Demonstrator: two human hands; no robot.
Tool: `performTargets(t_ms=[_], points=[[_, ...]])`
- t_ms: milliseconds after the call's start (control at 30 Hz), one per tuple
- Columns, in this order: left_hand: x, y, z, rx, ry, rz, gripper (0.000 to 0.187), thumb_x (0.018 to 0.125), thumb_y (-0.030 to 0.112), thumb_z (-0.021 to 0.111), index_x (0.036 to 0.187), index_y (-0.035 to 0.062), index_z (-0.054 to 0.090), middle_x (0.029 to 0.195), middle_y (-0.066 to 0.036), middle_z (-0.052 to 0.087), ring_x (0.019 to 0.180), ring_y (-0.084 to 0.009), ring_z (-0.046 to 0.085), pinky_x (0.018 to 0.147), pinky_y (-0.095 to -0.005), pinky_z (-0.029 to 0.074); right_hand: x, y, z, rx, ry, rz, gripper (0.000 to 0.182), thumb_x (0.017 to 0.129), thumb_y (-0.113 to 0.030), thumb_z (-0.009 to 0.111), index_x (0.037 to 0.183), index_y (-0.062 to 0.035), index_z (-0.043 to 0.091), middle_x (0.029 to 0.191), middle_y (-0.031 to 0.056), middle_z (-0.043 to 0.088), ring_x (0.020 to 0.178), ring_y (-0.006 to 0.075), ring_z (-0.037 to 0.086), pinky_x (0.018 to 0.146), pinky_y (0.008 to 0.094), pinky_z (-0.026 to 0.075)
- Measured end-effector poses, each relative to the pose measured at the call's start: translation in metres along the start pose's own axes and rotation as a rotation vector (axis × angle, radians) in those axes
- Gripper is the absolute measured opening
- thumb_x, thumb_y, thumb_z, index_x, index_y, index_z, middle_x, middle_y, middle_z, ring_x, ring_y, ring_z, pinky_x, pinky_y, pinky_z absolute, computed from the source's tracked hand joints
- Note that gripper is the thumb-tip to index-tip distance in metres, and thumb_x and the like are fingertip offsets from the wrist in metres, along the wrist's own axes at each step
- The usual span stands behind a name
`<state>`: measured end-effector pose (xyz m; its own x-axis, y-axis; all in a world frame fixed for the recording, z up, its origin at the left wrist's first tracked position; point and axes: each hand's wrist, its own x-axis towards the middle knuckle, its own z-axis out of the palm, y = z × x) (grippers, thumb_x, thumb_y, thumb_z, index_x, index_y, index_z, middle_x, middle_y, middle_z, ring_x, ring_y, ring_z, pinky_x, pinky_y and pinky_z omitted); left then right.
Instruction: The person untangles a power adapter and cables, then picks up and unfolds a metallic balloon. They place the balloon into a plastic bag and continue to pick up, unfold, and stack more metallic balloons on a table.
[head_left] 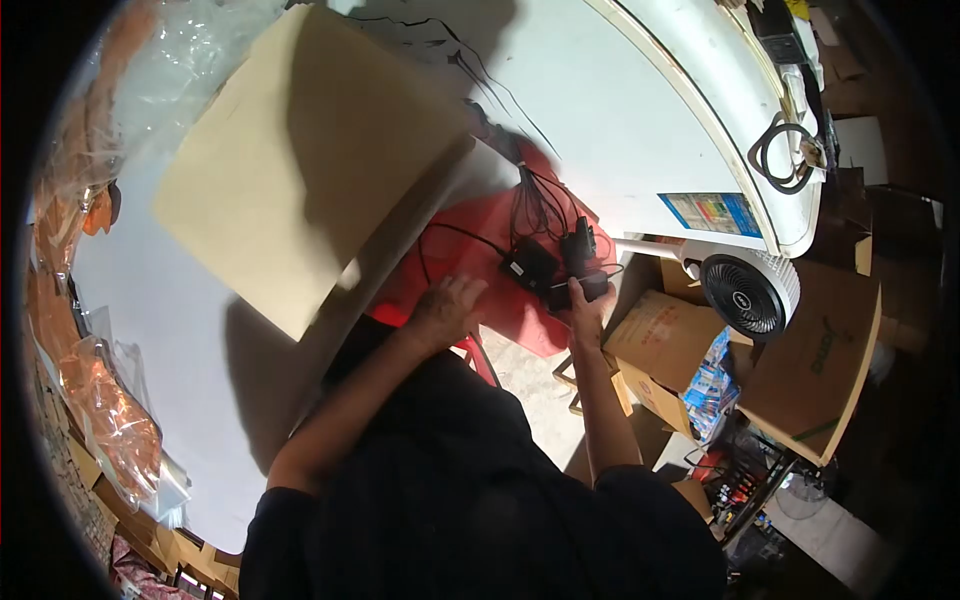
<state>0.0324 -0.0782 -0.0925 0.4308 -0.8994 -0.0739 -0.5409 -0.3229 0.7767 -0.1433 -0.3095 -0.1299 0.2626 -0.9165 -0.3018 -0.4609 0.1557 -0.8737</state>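
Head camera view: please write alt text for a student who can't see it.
A person's right hand grips a black device over a red surface, beside a labelled black adapter; the left hand is near a cable. A large beige board or box is on the left, with a fan and cardboard boxes on the right.

Head view, seemingly steeply downward

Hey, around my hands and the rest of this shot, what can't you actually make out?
All in the head view:
- Print on the black adapter: too small.
- Near side of the black block at your right hand: partly covered by that hand.
- Your left palm: hidden by the back of your left hand.
- Clear plastic: cut off by the top edge.
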Motion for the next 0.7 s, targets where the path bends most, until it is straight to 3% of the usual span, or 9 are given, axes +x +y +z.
performTargets(t_ms=[133, 233, 367, 467, 567, 600, 667, 700], points=[[-0.012, -0.006, -0.008, -0.121, -0.100, -0.069, 0.043, 0.081, 0.019, 0.067, 0.120, 0.0041, 0.057, 0.113, -0.018, 0.060, 0.105, -0.0357, 0.058, 0.091, -0.0443, 0.047, -0.017, -0.016, 0.001, 0.146, -0.009, 0.191, 0.092, 0.084, -0.021, 0.075, 0.150, -0.0130, 0.011, 0.124, 0.0236, 0.047, 0.102, 0.0325, 0.059, 0.064, 0.0493, 0.062], [-0.026, -0.016, -0.011, -0.135, -0.140, -0.090, 0.039, 0.083, 0.016, 0.065, 0.120, 0.0038, 0.059, 0.116, -0.017, 0.058, 0.106, -0.0345, 0.058, 0.092, -0.0428, 0.047, -0.028, -0.010, -0.014, 0.097, 0.021, 0.207, 0.095, 0.084, -0.023, 0.075, 0.151, -0.0062, 0.010, 0.122, 0.0215, 0.052, 0.104, 0.0255, 0.057, 0.086, 0.0372, 0.051], [-0.037, -0.013, -0.015, -0.118, -0.144, -0.044, 0.039, 0.083, 0.012, 0.064, 0.120, 0.0067, 0.059, 0.113, -0.016, 0.059, 0.107, -0.0341, 0.058, 0.092, -0.0416, 0.047, -0.045, -0.021, -0.023, 0.016, -0.001, 0.208, 0.090, 0.084, -0.023, 0.074, 0.151, -0.0051, 0.016, 0.118, 0.0209, 0.052, 0.100, 0.0252, 0.058, 0.082, 0.0341, 0.053], [-0.040, -0.008, -0.011, -0.107, -0.158, -0.024, 0.042, 0.081, 0.010, 0.065, 0.123, 0.0102, 0.059, 0.110, -0.015, 0.060, 0.106, -0.0338, 0.059, 0.090, -0.0415, 0.049, -0.028, 0.002, -0.029, -0.246, 0.028, -0.126, 0.087, 0.083, -0.023, 0.075, 0.150, -0.0060, 0.022, 0.122, 0.0215, 0.048, 0.098, 0.0253, 0.059, 0.082, 0.0331, 0.053], [-0.039, 0.005, -0.013, -0.058, -0.263, -0.040, 0.035, 0.082, 0.013, 0.064, 0.118, 0.0130, 0.061, 0.101, -0.015, 0.061, 0.098, -0.0356, 0.061, 0.084, -0.0448, 0.050, -0.028, -0.004, -0.032, -0.344, -0.051, -0.193, 0.081, 0.085, -0.018, 0.072, 0.150, -0.0098, 0.024, 0.128, 0.0205, 0.044, 0.101, 0.0274, 0.059, 0.072, 0.0325, 0.056], [-0.038, 0.009, -0.014, -0.038, -0.309, -0.052, 0.031, 0.083, 0.015, 0.064, 0.114, 0.0137, 0.062, 0.097, -0.015, 0.062, 0.095, -0.0365, 0.062, 0.082, -0.0465, 0.051, -0.025, -0.001, -0.031, -0.314, -0.059, -0.197, 0.078, 0.085, -0.019, 0.072, 0.148, -0.0090, 0.027, 0.127, 0.0209, 0.045, 0.103, 0.0289, 0.058, 0.077, 0.0350, 0.054], [-0.036, 0.012, -0.013, -0.089, -0.315, 0.016, 0.041, 0.081, 0.015, 0.068, 0.121, 0.0137, 0.060, 0.099, -0.014, 0.062, 0.095, -0.0338, 0.062, 0.082, -0.0439, 0.051, -0.018, 0.005, -0.029, -0.252, -0.079, -0.205, 0.073, 0.085, -0.021, 0.071, 0.145, -0.0073, 0.034, 0.126, 0.0218, 0.046, 0.108, 0.0319, 0.056, 0.087, 0.0400, 0.051], [-0.036, 0.013, -0.014, -0.112, -0.319, 0.052, 0.046, 0.079, 0.015, 0.069, 0.124, 0.0136, 0.060, 0.100, -0.013, 0.062, 0.095, -0.0324, 0.062, 0.083, -0.0426, 0.051, -0.018, -0.003, -0.028, -0.402, -0.020, -0.271, 0.069, 0.084, -0.022, 0.071, 0.142, -0.0056, 0.037, 0.124, 0.0230, 0.047, 0.110, 0.0344, 0.054, 0.090, 0.0424, 0.048]])
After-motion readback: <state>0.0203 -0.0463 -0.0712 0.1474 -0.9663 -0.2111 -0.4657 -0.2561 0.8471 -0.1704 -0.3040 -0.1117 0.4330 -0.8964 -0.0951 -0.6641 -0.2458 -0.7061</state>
